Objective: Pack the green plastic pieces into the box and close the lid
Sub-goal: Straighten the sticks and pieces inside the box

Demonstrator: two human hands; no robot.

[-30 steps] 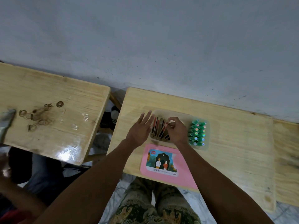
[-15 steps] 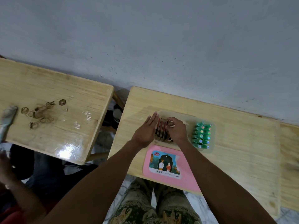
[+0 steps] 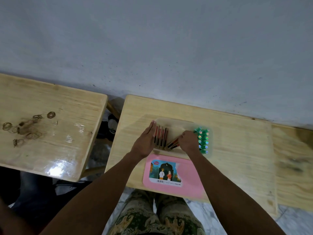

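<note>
Box (image 3: pixel 174 122): clear, walls faint. Left hand (image 3: pixel 146 141) flat, fingers straight, against upright sticks (image 3: pixel 161 137). Right hand (image 3: pixel 188 141) pinching leaning sticks (image 3: pixel 173 144); fingertips hidden. Green pieces (image 3: pixel 203 139) just right of it, blurred.

Rubber bands (image 3: pixel 25 129) lie scattered on left table (image 3: pixel 67 133).

The hands (image 3: pixel 188 140) hide part of the box (image 3: pixel 176 124).

We see a pale wooden table (image 3: pixel 237 143) with a smooth, faintly shiny finish, carrying a translucent plastic box (image 3: pixel 176 123). The pink lid (image 3: pixel 191 173) looks matt, its paper label (image 3: pixel 165 173) printed. The green pieces (image 3: pixel 203 139) are glossy plastic.
</note>
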